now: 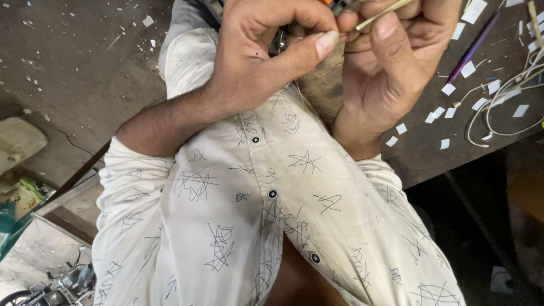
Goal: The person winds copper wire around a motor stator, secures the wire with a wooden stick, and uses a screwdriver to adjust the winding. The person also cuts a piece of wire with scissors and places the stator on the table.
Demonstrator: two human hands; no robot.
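A single head-worn camera looks steeply down, very close, over the wearer's chest toward the dark table (430, 153).

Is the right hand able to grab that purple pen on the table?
Probably yes. The purple pen lies bare on the table just beside the right hand, nothing between them. But its fingers already pinch a thin stick, which it would have to let go.

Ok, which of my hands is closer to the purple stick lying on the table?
Right. The right hand sits just left of the purple stick in view; the left hand is farther off, beyond the right hand.
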